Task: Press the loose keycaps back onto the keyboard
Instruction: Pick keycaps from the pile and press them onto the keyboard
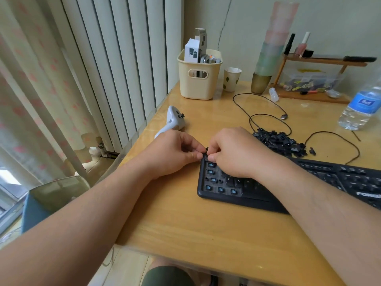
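Both bare forearms reach over the pale wooden counter (185,213); left hand (171,153) and right hand (233,151) pinch one small black keycap (206,154) at the far left corner of the black keyboard (237,195). Seating it well likely calls for squaring it over its socket, then pressing straight down. Remaining loose black keycaps (280,142) lie heaped just behind, ringed by a thin black cable (268,116), with a white controller (174,120) apart to the left.
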A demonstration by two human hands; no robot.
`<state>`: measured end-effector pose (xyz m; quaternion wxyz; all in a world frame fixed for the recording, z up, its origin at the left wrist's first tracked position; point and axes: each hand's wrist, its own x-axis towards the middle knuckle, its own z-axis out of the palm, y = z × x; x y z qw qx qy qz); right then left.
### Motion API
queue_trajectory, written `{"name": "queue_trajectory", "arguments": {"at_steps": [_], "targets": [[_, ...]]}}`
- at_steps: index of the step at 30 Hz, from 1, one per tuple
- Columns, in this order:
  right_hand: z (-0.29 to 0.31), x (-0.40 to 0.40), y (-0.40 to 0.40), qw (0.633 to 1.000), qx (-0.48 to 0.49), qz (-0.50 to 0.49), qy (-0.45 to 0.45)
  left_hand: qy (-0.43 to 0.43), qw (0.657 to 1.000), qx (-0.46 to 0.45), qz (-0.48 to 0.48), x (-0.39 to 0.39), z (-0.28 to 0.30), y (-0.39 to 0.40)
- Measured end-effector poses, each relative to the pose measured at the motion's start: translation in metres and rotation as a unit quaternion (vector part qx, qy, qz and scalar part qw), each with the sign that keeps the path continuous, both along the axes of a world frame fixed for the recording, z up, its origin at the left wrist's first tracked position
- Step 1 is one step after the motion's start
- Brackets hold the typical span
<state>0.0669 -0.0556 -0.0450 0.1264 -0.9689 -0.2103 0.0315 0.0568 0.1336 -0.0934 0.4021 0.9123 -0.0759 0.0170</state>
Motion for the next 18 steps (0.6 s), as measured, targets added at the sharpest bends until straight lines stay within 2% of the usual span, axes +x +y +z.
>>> {"name": "queue_trajectory", "arguments": {"at_steps": [6, 9, 13, 16, 18], "targets": [[0.004, 0.018, 0.000, 0.985, 0.112, -0.078, 0.105, 0.002, 1.000, 0.000, 0.004, 0.002, -0.001, 0.000], [0.008, 0.021, 0.004, 0.988, 0.076, -0.074, 0.111, 0.000, 1.000, 0.001, 0.008, 0.002, -0.002, 0.000], [0.010, 0.017, 0.010, 0.997, -0.002, -0.044, 0.063, -0.004, 1.000, -0.005, 0.008, 0.002, -0.003, 0.000], [0.008, 0.016, 0.009, 0.997, -0.001, -0.037, 0.061, -0.001, 1.000, -0.006, 0.009, 0.002, -0.003, 0.000], [0.009, 0.019, 0.006, 0.993, 0.023, -0.055, 0.100, -0.001, 1.000, -0.004, 0.010, 0.002, -0.003, 0.000]]}}
